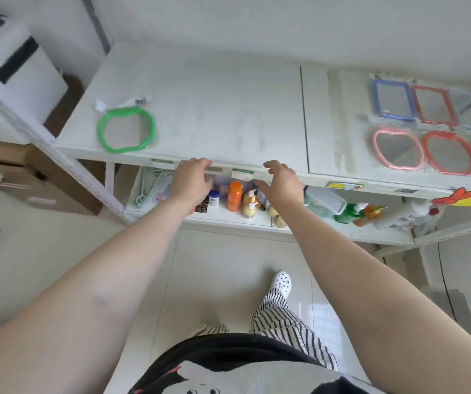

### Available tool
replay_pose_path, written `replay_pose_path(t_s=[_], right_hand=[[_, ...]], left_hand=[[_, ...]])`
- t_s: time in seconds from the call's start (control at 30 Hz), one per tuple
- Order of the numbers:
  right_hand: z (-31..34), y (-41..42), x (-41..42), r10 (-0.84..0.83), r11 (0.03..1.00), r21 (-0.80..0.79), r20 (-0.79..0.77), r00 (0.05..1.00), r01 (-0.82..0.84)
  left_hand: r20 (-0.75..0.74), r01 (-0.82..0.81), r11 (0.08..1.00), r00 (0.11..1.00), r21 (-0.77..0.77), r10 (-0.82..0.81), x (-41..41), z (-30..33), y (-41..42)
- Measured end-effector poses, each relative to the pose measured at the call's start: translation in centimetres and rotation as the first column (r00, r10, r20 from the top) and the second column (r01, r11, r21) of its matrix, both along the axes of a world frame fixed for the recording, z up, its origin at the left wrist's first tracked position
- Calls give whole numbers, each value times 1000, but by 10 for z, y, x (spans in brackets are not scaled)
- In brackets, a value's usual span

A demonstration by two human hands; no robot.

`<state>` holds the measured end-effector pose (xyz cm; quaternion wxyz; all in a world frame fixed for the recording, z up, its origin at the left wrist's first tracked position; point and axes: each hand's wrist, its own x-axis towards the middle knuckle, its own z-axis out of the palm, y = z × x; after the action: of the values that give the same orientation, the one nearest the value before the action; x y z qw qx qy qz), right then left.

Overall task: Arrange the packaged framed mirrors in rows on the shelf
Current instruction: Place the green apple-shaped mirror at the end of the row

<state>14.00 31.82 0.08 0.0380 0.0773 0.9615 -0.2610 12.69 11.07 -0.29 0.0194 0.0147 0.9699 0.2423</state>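
a: mirrors lie in two rows at the right end of the shelf: a blue one and a red one behind, then a pink one and two red ones in front, all in clear bags. one green mirror lies alone, far at the left end, well apart from the rows.

b: yes. and our hands? we hold nothing, i think.

a: nothing. our left hand is at the front edge of the shelf, fingers loosely bent and maybe touching the edge. our right hand is just beside it to the right, fingers spread half open, thumb apart, near the edge too. no mirror is in either hand.

b: so what can go wrong from here?

a: we judge the green one is the next to move, and it is far to the left. if we reach across with the right hand, we may drag the bag over the shelf and it can slide off the front edge. the plastic looks slippery.

b: also the rows. the last red mirror at the right is cut by the picture edge, so we cannot tell how much place is left there.

a: true. if we push the green one in too hard, it may shift the pink mirror and break the row. and the bottles stand on the lower shelf just under our hands; a dropped mirror could knock them.
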Motion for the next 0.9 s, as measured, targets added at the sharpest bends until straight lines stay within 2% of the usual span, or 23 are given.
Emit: replay_pose_path(t_s=[0.23,0.53,0.73,0.9], right_hand=[[7,-108,-7,161,987,5,26,987,-161],[0,-166,-75,288,956,46,7,957,-288],[-4,-187,-124,290,956,42,10,957,-290],[-9,-206,-150,223,974,32,45,974,-225]], left_hand=[[-59,-162,987,985,6,162,7,13,-106],[-46,-219,976,975,17,220,-48,8,-156],[-25,-253,967,967,34,254,-99,0,-175],[-27,-271,962,962,-26,271,-133,-5,-200]])
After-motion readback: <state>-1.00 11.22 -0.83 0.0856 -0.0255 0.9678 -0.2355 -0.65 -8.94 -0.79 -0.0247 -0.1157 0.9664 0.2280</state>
